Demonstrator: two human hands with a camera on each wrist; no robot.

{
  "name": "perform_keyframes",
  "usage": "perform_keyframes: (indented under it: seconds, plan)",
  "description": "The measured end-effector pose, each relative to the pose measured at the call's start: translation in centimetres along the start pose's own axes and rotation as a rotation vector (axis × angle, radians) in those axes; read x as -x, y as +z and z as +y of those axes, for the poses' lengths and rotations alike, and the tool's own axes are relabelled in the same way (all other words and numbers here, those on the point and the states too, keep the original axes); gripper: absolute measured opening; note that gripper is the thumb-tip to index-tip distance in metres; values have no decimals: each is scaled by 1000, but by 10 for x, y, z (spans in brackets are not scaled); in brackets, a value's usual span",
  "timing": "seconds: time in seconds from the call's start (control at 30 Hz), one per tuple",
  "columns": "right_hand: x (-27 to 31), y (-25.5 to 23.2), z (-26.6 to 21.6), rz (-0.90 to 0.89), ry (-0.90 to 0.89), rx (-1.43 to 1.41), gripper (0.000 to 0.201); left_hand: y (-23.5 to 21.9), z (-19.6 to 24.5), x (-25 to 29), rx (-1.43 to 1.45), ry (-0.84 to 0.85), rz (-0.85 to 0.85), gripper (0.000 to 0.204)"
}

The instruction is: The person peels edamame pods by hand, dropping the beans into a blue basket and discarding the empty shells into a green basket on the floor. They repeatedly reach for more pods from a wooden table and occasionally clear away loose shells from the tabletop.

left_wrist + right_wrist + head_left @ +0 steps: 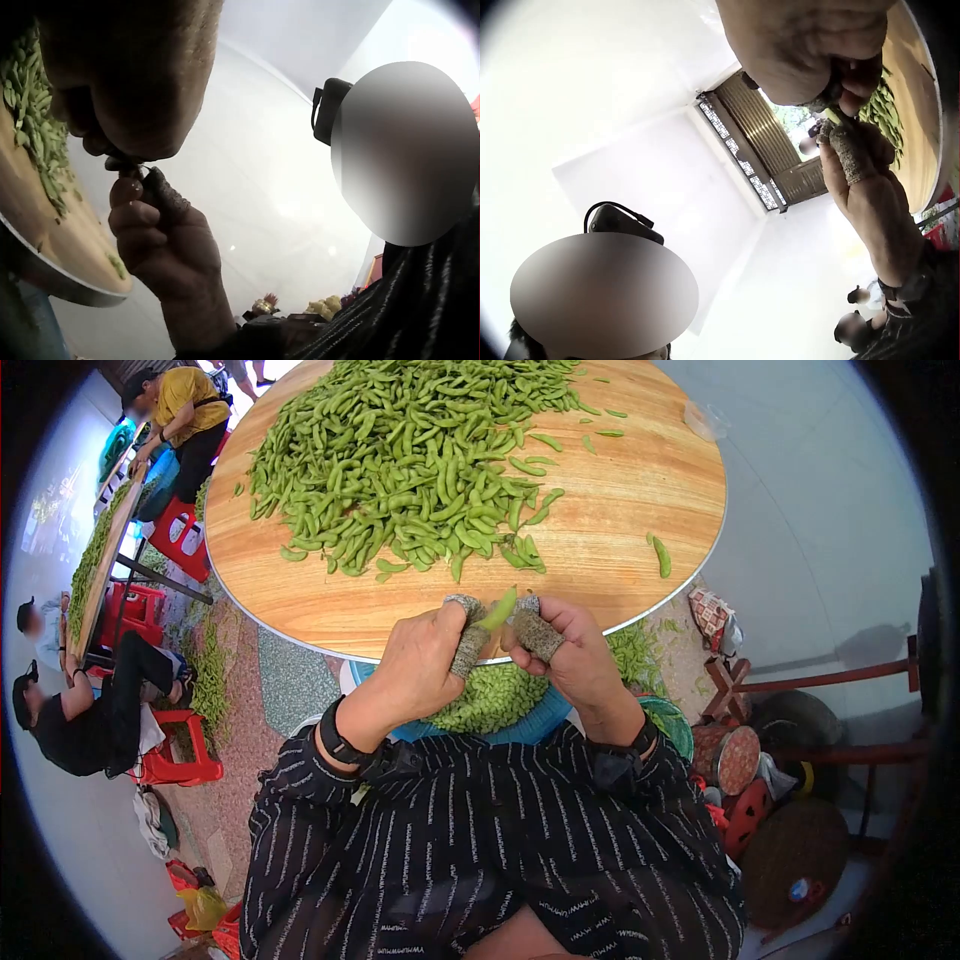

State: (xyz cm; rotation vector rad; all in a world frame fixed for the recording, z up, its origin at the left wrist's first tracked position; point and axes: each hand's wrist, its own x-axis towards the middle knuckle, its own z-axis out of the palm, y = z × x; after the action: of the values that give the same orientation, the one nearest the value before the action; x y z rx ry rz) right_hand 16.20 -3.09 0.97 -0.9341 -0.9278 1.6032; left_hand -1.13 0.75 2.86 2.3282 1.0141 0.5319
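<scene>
Both hands meet over the near edge of the round wooden table, around one green soybean pod (498,609). My left hand (415,655) pinches the pod between thumb and forefinger, its tip pointing up and away. From the other side, my right hand (578,652) curls its fingers in, with thumb and forefinger at the same pod. Grey knitted sleeves (538,635) cover thumbs and forefingers. Right below, shelled green beans (497,698) fill a blue basin (545,728). In the right wrist view, the fingertips come together and partly hide the pod (832,116).
A big heap of pods (400,460) covers the far left of the round table (640,480). One loose pod (659,556) lies at its right. Red stools (180,750) and other seated people are on the left. Wooden legs (730,685) and clutter stand at right.
</scene>
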Motion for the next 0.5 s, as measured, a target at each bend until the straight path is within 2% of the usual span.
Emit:
perform_keyframes:
  seconds: [0.13,0.23,0.33,0.4,0.43,0.5]
  plan:
    - [-1,-5,3,-41,14,-15,10,2,2,0,16,23,25,34]
    - [-4,2,7,37,-30,49,9,6,-2,-1,68,74,36,34]
    - [-5,2,11,65,-91,-56,7,12,-5,-3,177,61,62,22]
    - [-4,4,10,74,-37,-36,6,11,0,0,-103,121,128,29]
    - [-4,4,11,71,-33,-38,6,12,-1,3,-104,117,127,29]
    - [-6,5,12,73,-16,-7,6,15,-6,6,-314,94,53,24]
